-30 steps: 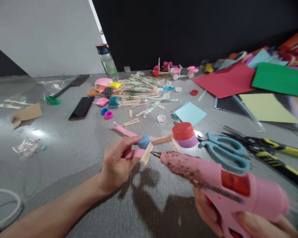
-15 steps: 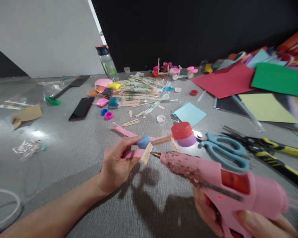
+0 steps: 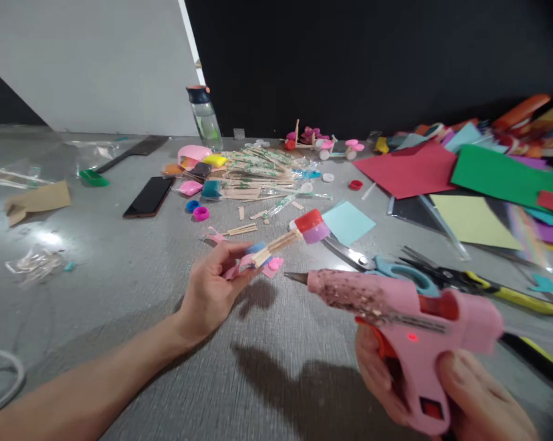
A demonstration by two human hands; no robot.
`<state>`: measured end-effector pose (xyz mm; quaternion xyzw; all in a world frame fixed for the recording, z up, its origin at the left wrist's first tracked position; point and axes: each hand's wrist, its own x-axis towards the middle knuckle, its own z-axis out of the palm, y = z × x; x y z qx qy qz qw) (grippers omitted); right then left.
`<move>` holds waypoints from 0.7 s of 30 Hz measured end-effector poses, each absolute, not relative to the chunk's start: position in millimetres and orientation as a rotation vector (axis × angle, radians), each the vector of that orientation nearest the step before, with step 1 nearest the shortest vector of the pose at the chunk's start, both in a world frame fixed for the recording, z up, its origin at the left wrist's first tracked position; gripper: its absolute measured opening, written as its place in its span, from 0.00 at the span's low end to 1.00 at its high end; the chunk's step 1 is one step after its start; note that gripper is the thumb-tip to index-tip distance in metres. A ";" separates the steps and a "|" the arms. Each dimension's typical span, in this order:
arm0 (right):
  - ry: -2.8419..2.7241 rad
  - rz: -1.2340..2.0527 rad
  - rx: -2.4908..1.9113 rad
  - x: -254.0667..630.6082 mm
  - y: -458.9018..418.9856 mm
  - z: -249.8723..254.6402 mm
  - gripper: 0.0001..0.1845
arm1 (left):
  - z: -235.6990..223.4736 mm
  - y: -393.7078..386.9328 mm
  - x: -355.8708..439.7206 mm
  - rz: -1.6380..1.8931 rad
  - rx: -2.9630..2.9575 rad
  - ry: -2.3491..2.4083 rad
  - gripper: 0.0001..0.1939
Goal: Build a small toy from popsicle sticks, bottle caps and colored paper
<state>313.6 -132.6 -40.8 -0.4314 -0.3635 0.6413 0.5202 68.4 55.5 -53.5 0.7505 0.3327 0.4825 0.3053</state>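
Note:
My left hand (image 3: 212,285) pinches a small craft model made of wooden sticks (image 3: 278,246) and bottle caps. A red cap (image 3: 309,219) and a purple cap (image 3: 316,233) sit at its far end; a blue cap (image 3: 256,248) and pink strips (image 3: 239,264) are by my fingers, which partly hide them. Wrapped round the handle of a pink hot glue gun (image 3: 372,300) is my right hand (image 3: 469,386), its fingers at the orange trigger. The gun's metal nozzle points left, a short gap away from the model. A red light glows on its body.
Blue-handled scissors (image 3: 405,272) and yellow-black pliers (image 3: 492,288) lie behind the gun. Further back are a phone (image 3: 149,197), wrapped wooden sticks (image 3: 262,162), a water bottle (image 3: 206,119) and coloured sheets (image 3: 409,168). Small wheeled models (image 3: 331,149) stand by the black wall.
The glue gun's nozzle has drawn back from the sticks, and the gun is turned more level. My left hand has turned the model, so its stick end and caps sit differently.

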 end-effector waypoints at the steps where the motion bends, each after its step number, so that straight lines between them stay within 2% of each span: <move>1: -0.868 1.527 -1.019 311.1 -126.8 -33.3 0.27 | -53.1 54.7 68.3 1.278 1.997 0.880 0.13; 6: -0.870 1.498 -0.983 304.3 -113.5 -16.9 0.25 | -57.5 49.6 62.3 1.237 2.085 0.903 0.14; 21: -0.870 1.634 -1.129 312.7 -128.1 -27.4 0.30 | -53.3 35.9 63.9 1.248 2.230 0.874 0.13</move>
